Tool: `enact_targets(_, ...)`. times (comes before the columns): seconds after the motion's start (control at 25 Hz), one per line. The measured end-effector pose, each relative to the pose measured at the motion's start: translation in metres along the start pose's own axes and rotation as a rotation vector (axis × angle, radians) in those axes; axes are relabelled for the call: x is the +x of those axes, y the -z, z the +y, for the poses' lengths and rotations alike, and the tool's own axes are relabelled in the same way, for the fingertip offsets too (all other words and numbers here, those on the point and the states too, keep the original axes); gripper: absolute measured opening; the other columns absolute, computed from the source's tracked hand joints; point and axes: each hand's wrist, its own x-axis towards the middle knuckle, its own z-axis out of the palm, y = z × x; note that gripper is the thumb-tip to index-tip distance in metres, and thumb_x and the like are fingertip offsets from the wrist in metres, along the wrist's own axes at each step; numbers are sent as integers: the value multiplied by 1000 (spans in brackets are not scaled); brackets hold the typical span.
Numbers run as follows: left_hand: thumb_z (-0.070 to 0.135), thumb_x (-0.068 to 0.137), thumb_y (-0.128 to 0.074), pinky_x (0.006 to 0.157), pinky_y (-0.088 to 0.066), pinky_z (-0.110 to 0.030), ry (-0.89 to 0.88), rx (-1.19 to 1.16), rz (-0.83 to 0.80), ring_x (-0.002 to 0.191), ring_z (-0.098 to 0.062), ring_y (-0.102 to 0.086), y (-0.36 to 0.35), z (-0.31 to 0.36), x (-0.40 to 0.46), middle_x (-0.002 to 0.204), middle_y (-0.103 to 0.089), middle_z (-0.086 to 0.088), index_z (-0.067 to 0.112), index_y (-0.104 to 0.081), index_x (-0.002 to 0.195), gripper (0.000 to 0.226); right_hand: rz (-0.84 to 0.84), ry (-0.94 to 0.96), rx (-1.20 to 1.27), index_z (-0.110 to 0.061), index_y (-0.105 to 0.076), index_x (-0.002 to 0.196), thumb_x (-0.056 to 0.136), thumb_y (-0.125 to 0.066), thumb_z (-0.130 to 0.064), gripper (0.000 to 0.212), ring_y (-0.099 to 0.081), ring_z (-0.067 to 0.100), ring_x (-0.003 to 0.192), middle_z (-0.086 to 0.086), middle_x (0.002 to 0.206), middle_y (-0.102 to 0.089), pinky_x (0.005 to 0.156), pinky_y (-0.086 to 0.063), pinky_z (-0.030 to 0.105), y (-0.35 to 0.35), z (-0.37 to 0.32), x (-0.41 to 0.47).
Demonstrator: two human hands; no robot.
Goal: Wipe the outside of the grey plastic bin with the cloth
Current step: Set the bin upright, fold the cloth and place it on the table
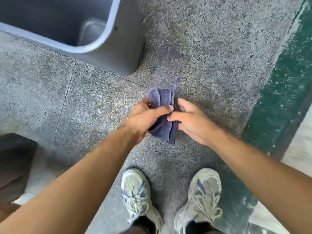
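Note:
A folded dark blue cloth (pixel 163 115) hangs in the air between both hands, above the speckled floor. My left hand (pixel 146 118) grips its left side, thumb laid across the front. My right hand (pixel 190 120) pinches its right edge with thumb and fingers. The grey plastic bin (pixel 118 53) stands on the floor at the upper left, open at the top and empty inside. Its near corner is well clear of the cloth and of both hands.
Grey speckled stone floor (pixel 202 56) fills the view. A dark green band (pixel 278 98) runs along the right side. My two grey sneakers (pixel 135 191) stand at the bottom. A dark brown object (pixel 15 164) sits at the left edge.

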Motion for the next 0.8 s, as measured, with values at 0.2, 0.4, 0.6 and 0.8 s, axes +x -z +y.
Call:
enact_targets(0.2,9,59,-85,89,-59,-39,53,28,-17,98,-26,-75,-8,7,-67,106,-78,-11,4,-60,123,69,-7,-43,13,-10,-55,140,72,-68,10,72,-64,30,123,12,132,-65,108,-47,56,-11,-8,-77)
enact_targets(0.4,14,66,-85,87,-59,-41,92,-34,-65,92,-22,-73,-15,21,-154,99,-78,-5,9,-61,122,62,-70,-88,145,-9,-55,141,77,-65,16,69,-62,33,127,15,136,-65,109,-47,53,-31,-43,-170)
enact_targets(0.6,7,78,-85,95,-58,-45,87,-36,-27,100,-29,-73,-14,46,-261,108,-76,-13,2,-60,125,54,-43,-144,179,3,-45,147,76,-64,17,75,-66,31,121,19,131,-66,109,-48,45,-71,-86,-274)
enact_targets(0.8,12,72,-88,100,-56,-46,63,-103,-35,113,-35,-70,0,102,-389,117,-74,-21,-2,-62,122,58,-30,-194,258,2,-40,150,89,-48,26,66,-65,21,116,9,123,-68,105,-50,34,-123,-151,-391)
